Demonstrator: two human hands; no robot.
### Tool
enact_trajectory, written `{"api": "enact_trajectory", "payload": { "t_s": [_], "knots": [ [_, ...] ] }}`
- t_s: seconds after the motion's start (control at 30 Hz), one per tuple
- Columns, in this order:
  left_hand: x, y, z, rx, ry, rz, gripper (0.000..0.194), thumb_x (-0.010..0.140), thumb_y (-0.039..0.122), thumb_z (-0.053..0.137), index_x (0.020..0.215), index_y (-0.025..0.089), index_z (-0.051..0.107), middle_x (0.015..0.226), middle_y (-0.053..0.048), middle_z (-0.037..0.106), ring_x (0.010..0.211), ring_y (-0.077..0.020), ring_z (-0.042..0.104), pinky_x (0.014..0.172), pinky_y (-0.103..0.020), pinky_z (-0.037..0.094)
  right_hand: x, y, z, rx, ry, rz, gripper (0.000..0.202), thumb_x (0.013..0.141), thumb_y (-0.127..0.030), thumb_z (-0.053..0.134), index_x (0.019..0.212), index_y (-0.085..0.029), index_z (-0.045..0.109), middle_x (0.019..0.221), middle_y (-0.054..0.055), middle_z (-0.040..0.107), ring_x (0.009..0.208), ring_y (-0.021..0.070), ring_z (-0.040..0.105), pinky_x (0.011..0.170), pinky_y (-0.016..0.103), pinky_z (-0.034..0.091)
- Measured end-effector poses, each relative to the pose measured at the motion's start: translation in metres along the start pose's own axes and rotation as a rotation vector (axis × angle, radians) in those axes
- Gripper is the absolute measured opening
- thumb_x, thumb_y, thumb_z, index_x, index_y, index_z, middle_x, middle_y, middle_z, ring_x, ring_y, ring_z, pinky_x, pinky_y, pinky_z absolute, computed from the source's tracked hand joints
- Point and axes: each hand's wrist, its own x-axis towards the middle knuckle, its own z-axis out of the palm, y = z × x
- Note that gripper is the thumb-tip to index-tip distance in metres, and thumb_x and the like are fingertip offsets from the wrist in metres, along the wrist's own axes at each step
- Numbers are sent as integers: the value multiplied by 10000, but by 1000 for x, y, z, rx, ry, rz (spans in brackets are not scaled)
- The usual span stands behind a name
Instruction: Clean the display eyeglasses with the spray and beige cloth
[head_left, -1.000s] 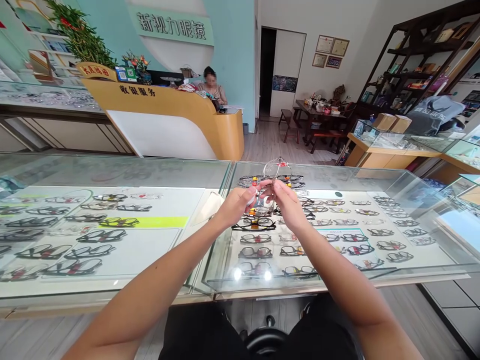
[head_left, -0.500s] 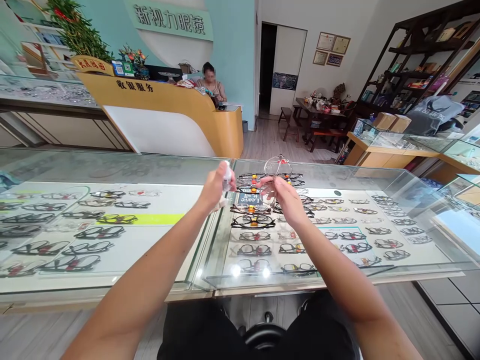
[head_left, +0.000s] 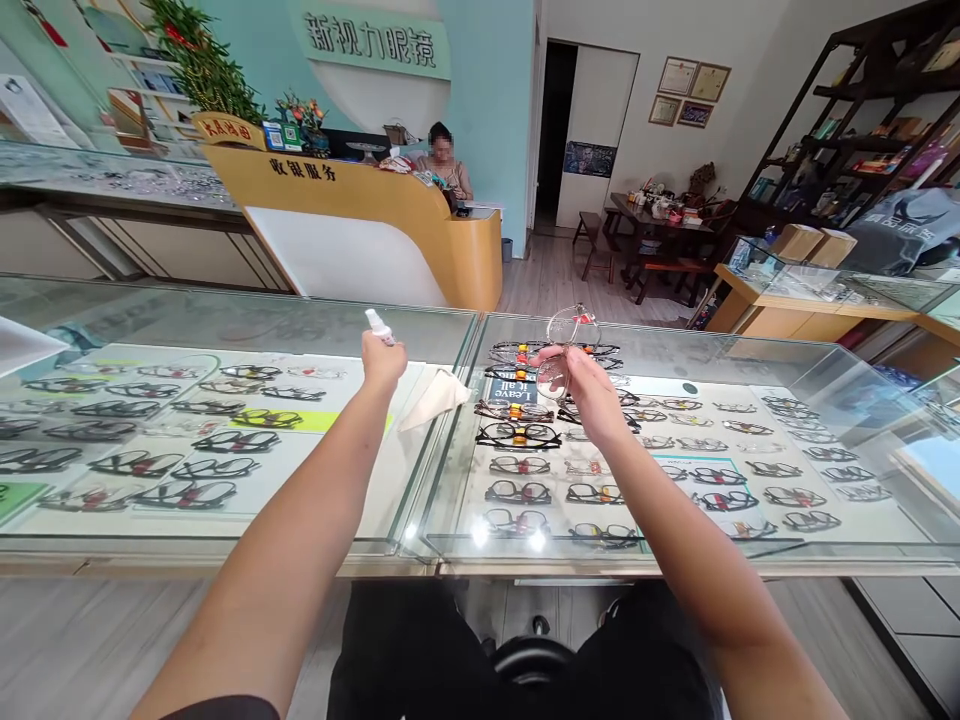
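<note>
My left hand point(head_left: 384, 362) is wrapped round a small white spray bottle point(head_left: 379, 326), its top pointing up and to the left, over the left glass case. Over the right case, my right hand point(head_left: 589, 385) pinches a pair of thin-rimmed glasses point(head_left: 571, 325), held on end with one lens above the fingers and the other below. A pale cloth point(head_left: 435, 397) lies on the left case's glass, beside the seam between the two cases. Rows of eyeglass frames point(head_left: 519, 434) show in the right case.
Both glass cases point(head_left: 450, 570) stretch across in front of me. Beyond them a person point(head_left: 448, 172) sits behind a yellow counter point(head_left: 477, 262). A dark wooden table point(head_left: 660, 215) stands further back. My legs and a black stool point(head_left: 532, 662) are below.
My left hand has moved left with the bottle, away from the cloth, which now shows in full. My right hand still holds the glasses. The view has shifted slightly.
</note>
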Motion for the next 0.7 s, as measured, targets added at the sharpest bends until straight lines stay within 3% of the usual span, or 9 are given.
{"api": "enact_trajectory", "payload": {
  "t_s": [0.1,0.17,0.27,0.33,0.4,0.47,0.53,0.6,0.7],
  "knots": [
    [3,-7,0,-13,103,-78,407,1066,277,707,1424,116,600,1373,-138,682,1188,-253,683,1040,-434,600,0,0,0,23,-8,-7,395,1076,-589,584,1167,-254,773,1225,73,821,960,208,727,817,335,505],
    [3,-9,1,-25,111,-86,351,1042,120,652,1370,90,531,1271,-114,681,1122,-210,635,1009,-358,536,0,0,0,30,-8,-9,399,1076,-594,588,1164,-253,777,1234,73,820,954,202,720,818,333,499],
    [-1,-6,2,-18,141,-90,355,980,45,633,1293,117,479,1210,-108,659,1112,-218,609,984,-359,493,0,0,0,30,-10,-6,413,1068,-608,594,1165,-249,774,1220,73,821,937,198,710,829,336,499],
    [-6,0,1,12,223,-96,471,926,58,674,1333,111,443,1354,-198,606,1248,-307,595,1053,-441,476,-1,-1,0,13,-7,-1,428,1062,-623,590,1168,-250,770,1201,72,822,936,204,709,840,343,505],
    [-13,10,-2,55,345,-62,624,895,95,696,1434,99,381,1559,-295,445,1458,-405,484,1171,-530,413,-1,-1,0,-6,3,1,440,1055,-640,585,1164,-254,766,1196,70,819,938,212,706,843,350,510],
    [-21,22,-7,97,427,33,664,919,144,674,1498,120,352,1650,-287,347,1562,-403,396,1256,-535,345,-1,-2,1,-12,11,-4,438,1054,-641,582,1162,-258,765,1194,68,817,931,214,698,837,353,508],
    [-28,33,-10,191,322,162,518,993,209,596,1478,168,417,1567,-214,486,1473,-348,516,1219,-479,401,-1,-2,1,-6,8,-11,423,1060,-624,582,1159,-257,767,1190,68,816,924,211,690,833,353,501],
    [-35,40,-9,309,93,238,308,1030,295,562,1326,210,562,1291,-141,679,1216,-328,671,1066,-444,496,-1,-2,1,-6,-3,-7,417,1062,-617,582,1159,-255,764,1187,71,816,922,213,690,833,356,496],
    [-44,42,1,449,-158,230,256,926,445,732,1038,229,652,977,-115,743,999,-373,715,898,-436,516,-1,-2,2,-23,-15,-1,434,1053,-636,579,1146,-252,758,1175,75,816,921,224,696,827,364,496]
  ]
}}
